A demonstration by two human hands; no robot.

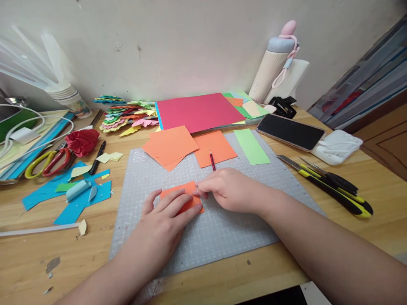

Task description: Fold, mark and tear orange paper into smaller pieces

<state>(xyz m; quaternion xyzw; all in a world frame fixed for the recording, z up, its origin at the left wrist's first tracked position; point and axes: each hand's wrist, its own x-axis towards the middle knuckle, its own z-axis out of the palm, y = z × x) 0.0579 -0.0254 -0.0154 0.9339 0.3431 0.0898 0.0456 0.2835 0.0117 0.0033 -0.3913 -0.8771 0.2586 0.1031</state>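
Observation:
A small orange piece of paper (182, 208) lies on the grey cutting mat (222, 241), partly covered by my hands. My left hand (168, 216) rests flat on the paper with its fingers spread. With fingers curled, my right hand (225, 188) pinches the paper's upper right edge; the fingertips are partly hidden. Just beyond the right hand, a dark red pencil (212, 161) lies across a square orange sheet (219, 146). More orange sheets (171, 144) overlap to its left, and a light green strip (251, 146) lies to the right.
Right of the mat are a utility knife (330, 188), scissors (337, 180), a phone (291, 130) and a white case (338, 146). Blue paper scraps (71, 207), a black pen (98, 156) and red-yellow scissors (51, 163) lie left. A red sheet (197, 112) and bottle (271, 67) are behind.

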